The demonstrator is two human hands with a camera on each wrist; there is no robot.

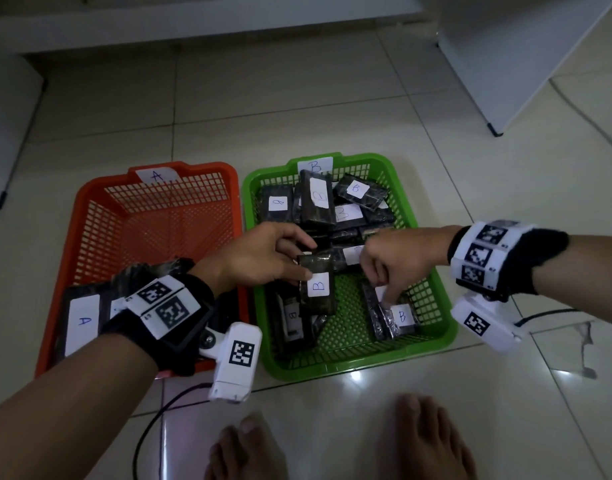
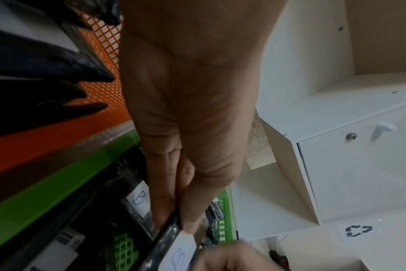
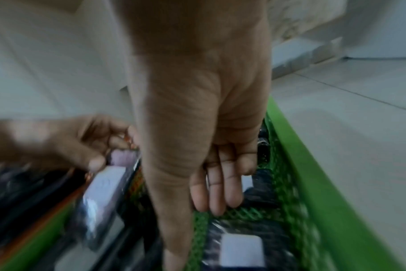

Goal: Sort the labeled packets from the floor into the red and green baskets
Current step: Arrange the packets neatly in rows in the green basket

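My left hand (image 1: 306,261) pinches a dark packet labeled B (image 1: 316,289) by its top edge and holds it upright over the green basket (image 1: 363,365). The left wrist view shows thumb and fingers (image 2: 160,216) clamped on this packet (image 2: 172,245). My right hand (image 1: 387,299) reaches down into the basket's front right; its fingertip touches another B packet (image 1: 401,317) lying there. The right wrist view is blurred, with the fingers (image 3: 216,192) loosely straight above that packet (image 3: 241,249). Several B packets fill the basket's far half. The red basket (image 1: 152,230) holds A packets (image 1: 84,320) at its near left.
Both baskets stand side by side on a tiled floor, tagged A and B on their far rims. My bare feet (image 1: 249,452) are just in front of them. A black cable (image 1: 148,427) runs on the floor at left. White furniture (image 1: 505,46) stands behind and right.
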